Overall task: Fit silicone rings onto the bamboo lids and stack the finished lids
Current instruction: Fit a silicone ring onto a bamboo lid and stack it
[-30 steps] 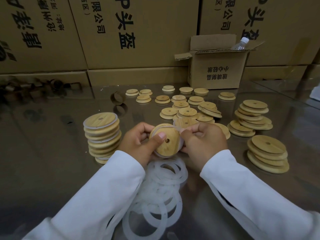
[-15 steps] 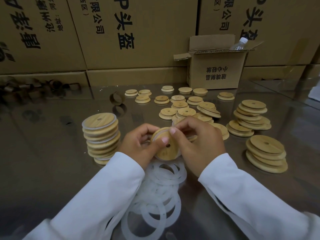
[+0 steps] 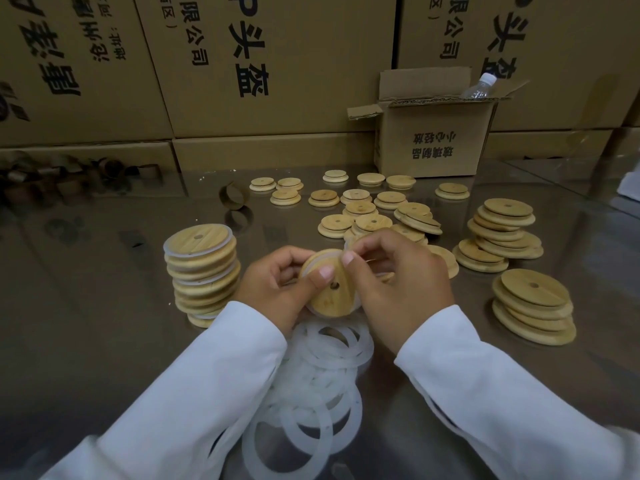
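Big brown boxes with black writing are shut and stand along the back like a wall. A small box sits in front of them, toward the right, with its flaps open. A clear bottle with a white cap pokes out of it. What else is in the box is hidden.

The table is shiny metal. Far left at the back lie brown cardboard rolls, and one roll stands alone nearer the middle. A stack of lids with rings stands just left of the hands.

The left hand grips a bamboo lid above the table, tilted toward the camera, with the thumb on its face near the little hole. The right hand has its fingers curled onto the lid's top edge and pinches there. A thin white rim shows at the lid's bottom edge.

A pile of white silicone rings lies on the table under the hands, between the white sleeves. Loose lids are spread behind the hands. On the right stand two stacks of bare lids, one further back and one nearer.
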A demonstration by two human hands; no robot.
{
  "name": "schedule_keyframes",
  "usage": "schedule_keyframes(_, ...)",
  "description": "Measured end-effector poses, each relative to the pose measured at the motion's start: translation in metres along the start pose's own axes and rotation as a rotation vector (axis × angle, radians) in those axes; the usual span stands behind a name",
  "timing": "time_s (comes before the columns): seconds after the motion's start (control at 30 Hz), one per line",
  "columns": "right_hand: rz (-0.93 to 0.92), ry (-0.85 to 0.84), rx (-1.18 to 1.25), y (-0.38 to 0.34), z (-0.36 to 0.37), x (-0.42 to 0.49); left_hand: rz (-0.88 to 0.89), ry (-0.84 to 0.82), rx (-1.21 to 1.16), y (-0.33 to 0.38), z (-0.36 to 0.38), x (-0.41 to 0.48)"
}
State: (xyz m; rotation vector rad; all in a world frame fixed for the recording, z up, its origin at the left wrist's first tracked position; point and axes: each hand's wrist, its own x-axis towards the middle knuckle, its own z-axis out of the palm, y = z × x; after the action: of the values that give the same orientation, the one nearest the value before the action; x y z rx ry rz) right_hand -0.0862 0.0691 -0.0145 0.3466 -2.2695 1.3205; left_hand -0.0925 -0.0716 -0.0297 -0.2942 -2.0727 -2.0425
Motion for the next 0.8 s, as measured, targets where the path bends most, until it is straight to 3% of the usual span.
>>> schedule_keyframes(0.1,0.018,0.020,-0.018,0.001,0.001,0.000,-0.011,0.005,-0.028,0.001,0.000,0.001)
schedule_keyframes(0.27,0.255,-0.018,0.202,0.005,0.000,0.008,0.011,-0.009,0.006,-0.001,-0.002,0.001)
schedule_keyframes(0.43,0.368,-0.126,0.390,0.009,-0.004,0.013,-0.017,-0.032,-0.034,-0.002,-0.004,0.003)
schedule_keyframes(0.8,0.335,-0.144,0.405,0.000,-0.007,0.015,-0.109,-0.052,-0.156,-0.002,-0.007,0.004)
